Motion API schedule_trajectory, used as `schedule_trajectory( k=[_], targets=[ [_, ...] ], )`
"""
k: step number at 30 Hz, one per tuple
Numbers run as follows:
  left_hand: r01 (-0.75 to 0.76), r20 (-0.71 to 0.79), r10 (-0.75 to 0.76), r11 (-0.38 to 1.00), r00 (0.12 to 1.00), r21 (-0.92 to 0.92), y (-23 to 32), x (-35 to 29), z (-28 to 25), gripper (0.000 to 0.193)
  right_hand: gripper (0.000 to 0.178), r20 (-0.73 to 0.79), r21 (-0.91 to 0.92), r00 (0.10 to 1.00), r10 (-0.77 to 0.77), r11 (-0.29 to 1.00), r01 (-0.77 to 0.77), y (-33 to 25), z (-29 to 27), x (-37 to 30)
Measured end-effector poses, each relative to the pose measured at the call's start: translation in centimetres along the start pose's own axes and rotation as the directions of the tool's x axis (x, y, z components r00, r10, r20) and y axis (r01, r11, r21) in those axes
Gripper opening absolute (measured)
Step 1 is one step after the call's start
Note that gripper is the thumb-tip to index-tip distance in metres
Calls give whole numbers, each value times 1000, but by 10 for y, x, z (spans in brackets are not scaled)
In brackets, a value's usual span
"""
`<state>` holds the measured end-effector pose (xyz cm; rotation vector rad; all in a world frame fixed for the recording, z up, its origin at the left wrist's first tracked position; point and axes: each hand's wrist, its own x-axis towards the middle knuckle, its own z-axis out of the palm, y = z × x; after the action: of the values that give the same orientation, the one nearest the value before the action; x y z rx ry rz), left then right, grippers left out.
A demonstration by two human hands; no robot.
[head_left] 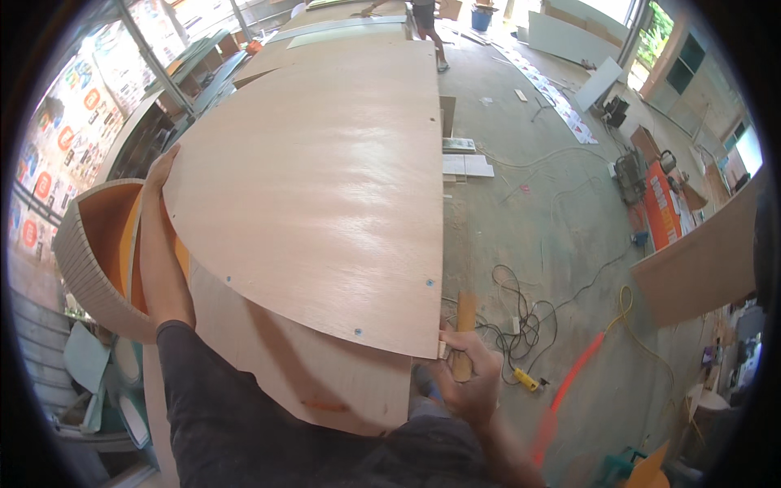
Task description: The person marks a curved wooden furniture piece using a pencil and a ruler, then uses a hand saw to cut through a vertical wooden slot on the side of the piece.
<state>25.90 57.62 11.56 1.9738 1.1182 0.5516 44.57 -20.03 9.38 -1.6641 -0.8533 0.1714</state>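
Observation:
A large pale plywood panel (325, 179) with one long curved edge and one straight edge lies before me on another plywood sheet (342, 386). My left hand (161, 169) grips the panel's curved left edge, its fingertips partly hidden. At the panel's near right corner, my right hand (472, 372) is closed around a narrow wooden strip (464, 317) that stands up past the fingers. Small dark marks or holes dot the panel near its edges. Under my left forearm sits a curved, ribbed wooden piece (102, 260) with an orange-brown inside.
Right of the panel, a tangled black cable (521, 313) with a yellow connector (529, 380) lies on the floor near a red hose (569, 374). A leaning board (704, 260) stands far right beside an orange machine (663, 203). Another person's legs (427, 24) show at the back.

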Motion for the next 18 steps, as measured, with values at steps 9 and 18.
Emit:
schedule_trajectory(
  k=[9,18],
  targets=[
    [91,-13,-91,995,996,35,-14,-82,-30,65,40,128,196,991,-29,981,3,22,-17,9],
    [160,-102,-153,985,983,60,-21,-152,-54,67,40,165,230,980,-108,971,68,45,-23,35]
  ],
)
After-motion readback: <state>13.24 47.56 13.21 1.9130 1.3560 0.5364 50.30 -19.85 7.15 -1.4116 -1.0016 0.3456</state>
